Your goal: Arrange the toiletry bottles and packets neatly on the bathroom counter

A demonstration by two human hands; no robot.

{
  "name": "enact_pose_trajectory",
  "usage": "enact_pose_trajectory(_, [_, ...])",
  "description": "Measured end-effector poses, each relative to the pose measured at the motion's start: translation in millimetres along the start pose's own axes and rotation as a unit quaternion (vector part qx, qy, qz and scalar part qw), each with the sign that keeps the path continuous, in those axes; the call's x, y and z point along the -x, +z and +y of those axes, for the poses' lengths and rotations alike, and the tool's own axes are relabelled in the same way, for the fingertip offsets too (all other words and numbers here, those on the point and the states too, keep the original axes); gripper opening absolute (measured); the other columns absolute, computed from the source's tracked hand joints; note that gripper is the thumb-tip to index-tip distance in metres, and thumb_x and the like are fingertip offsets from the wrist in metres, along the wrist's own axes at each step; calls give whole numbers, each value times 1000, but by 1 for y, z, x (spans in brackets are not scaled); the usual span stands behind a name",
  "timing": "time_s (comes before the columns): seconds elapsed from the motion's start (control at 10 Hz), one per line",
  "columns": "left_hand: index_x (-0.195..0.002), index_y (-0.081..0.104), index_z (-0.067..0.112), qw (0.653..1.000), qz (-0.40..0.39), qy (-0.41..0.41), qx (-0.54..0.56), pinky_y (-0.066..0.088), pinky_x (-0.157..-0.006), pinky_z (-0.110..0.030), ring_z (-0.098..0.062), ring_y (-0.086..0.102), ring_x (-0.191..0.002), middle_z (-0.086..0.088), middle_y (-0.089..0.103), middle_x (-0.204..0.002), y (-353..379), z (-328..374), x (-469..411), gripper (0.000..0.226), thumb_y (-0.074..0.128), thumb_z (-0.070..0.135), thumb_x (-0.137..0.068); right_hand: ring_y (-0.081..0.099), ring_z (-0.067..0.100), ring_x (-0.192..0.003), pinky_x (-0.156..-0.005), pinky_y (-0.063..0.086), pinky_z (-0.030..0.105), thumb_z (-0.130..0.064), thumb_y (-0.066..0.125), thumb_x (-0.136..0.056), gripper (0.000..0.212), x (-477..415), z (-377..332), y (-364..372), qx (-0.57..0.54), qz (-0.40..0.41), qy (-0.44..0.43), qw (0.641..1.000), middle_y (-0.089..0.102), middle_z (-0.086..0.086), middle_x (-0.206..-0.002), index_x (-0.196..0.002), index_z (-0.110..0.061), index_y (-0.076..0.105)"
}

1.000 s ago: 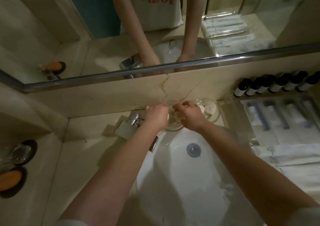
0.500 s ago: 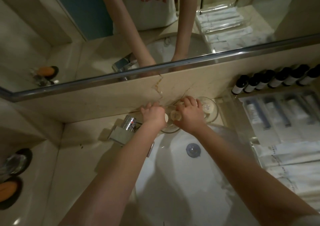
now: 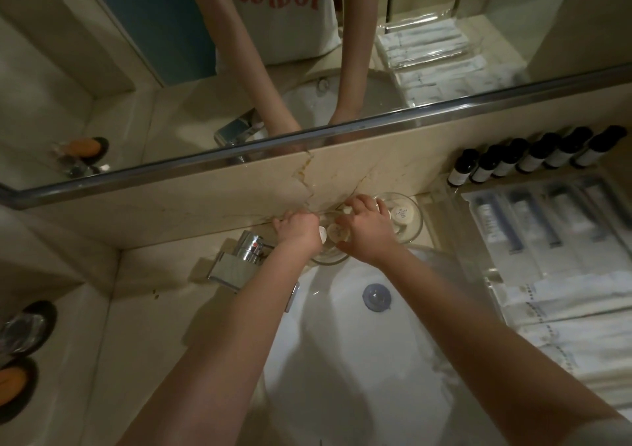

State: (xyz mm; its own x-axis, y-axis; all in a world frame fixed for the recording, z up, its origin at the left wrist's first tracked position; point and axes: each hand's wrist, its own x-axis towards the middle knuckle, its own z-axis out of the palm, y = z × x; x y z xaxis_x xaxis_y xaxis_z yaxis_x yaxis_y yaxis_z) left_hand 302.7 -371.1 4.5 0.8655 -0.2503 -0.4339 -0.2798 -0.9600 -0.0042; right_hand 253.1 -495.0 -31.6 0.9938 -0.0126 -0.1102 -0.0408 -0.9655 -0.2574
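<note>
Our right hand [image 3: 367,232] has spread its fingers onto the right glass dish [image 3: 418,227]. Our left hand [image 3: 297,232] stays curled at the left glass dish [image 3: 330,260], and we cannot tell its grip.

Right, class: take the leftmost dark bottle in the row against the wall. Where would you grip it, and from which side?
I'd grip the bottle by its black cap, fingers coming down from above. It stands upright, close to the wall behind and a neighbour on its right, leaving little room round the body.
</note>
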Motion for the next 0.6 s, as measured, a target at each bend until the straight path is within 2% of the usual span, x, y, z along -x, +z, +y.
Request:
enact_pose_trajectory(0.1, [-117, 56, 17, 1000, -5, 5, -4, 29, -106, -45, -29, 42, -127, -8, 53, -128, -4, 1, 4, 38, 66, 21, -81, 24, 27, -139, -115, 13, 49, -43, 66, -77, 55, 6, 0, -5, -12, 6, 5, 1000, 40, 5, -142, -128, -26, 53])
enact_pose_trajectory(0.3, [-120, 53, 13, 998, 60, 35, 2, 35, -98, -40, -30, 43, -123, -11, 51, -128, -15, 1, 28, 41, 60, 25, -82, 43, 33, -127, -105, 29, 46, -32, 71, -73, 48, 41, 6, -25, -72, 100, 32, 992, 56, 9, -128, -118, -20, 62])
enact_pose_trajectory(0.5, [-121, 54, 12, 987, 136, 66, 62, 36, -100, -42, -30, 40, -126, -11, 51, -128, -19, 10, 73, 41, 55, 36, -87, 49, 29, -118, -92, 44, 38, -30, 64, -81, 42, 99, 15, -50, -127, 131, 81, 980, 58, 6, -125, -120, -16, 60])
enact_pose_trajectory(0.6, [-124, 54, 14, 979, 139, 98, 112, 37, -100, -40, -31, 41, -125, -11, 52, -128, -14, 24, 94, 41, 55, 33, -87, 54, 27, -113, -88, 48, 37, -31, 63, -82, 42, 130, 24, -55, -167, 139, 123, 968, 60, 5, -122, -122, -16, 59])
